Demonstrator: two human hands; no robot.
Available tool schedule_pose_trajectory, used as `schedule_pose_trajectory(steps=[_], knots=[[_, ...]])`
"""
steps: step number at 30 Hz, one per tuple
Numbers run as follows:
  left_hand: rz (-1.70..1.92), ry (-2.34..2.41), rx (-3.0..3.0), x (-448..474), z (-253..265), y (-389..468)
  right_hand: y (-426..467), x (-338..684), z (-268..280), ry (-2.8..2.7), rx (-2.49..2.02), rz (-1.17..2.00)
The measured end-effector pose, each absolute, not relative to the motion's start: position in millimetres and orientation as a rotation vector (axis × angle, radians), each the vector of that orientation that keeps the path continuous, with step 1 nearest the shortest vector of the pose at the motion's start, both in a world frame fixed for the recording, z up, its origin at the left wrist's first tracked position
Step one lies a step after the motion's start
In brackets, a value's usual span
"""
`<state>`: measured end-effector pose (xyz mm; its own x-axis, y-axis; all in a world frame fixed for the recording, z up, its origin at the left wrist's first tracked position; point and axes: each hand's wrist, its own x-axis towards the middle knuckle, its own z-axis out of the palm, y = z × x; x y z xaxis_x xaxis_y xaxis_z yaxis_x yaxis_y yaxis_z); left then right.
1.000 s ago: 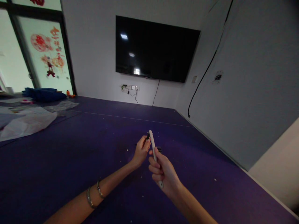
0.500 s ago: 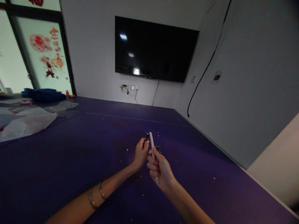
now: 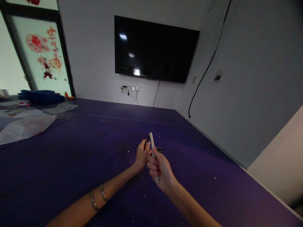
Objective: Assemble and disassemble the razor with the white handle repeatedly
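Wrapped around a slim white stick point(image 3: 151, 141), my right hand point(image 3: 163, 170) is closed. The stick stands tilted up, rounded at the top, with a small dark spot near its lower end. Just to its left, my left hand point(image 3: 142, 156) grips a small dark tool with a shiny tip point(image 3: 148, 138); its exact kind is too small to make out. The tool's tip is close beside the stick's upper part, and I cannot tell if they touch. Partly hidden behind my right hand, a small dark rectangular item point(image 3: 159, 149) lies on the purple surface.
Small pale crumbs dot the purple surface point(image 3: 94, 164). Clear plastic sheeting point(image 3: 30, 124) and dark blue cloth point(image 3: 41, 96) lie at the far left, beside a small orange item point(image 3: 66, 95). A black cable point(image 3: 208, 64) hangs along the right wall; a television point(image 3: 156, 49) is mounted ahead.
Both hands keep their grips and stay close together. The white stick has shifted slightly left and up in view; the whole scene has also slid a little left.
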<state>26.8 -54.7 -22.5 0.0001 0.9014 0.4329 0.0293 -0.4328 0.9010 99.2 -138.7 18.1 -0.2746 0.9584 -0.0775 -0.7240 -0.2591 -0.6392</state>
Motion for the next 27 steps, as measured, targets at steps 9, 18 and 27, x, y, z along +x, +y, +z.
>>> schedule_pose_trajectory(steps=[9, 18, 27], knots=[[1.49, 1.013, 1.525, 25.2, -22.5, -52.3, -134.3, 94.3, 13.7, -0.554, -0.536, 1.832], [1.498, 1.001, 1.5, 24.5, -21.3, -48.7, -136.2, 89.6, 17.2, -0.54, -0.555, 1.82], [1.51, 0.959, 1.517, 25.4, -24.0, -47.6, -133.0, 97.8, 16.6, -0.492, -0.538, 1.798]])
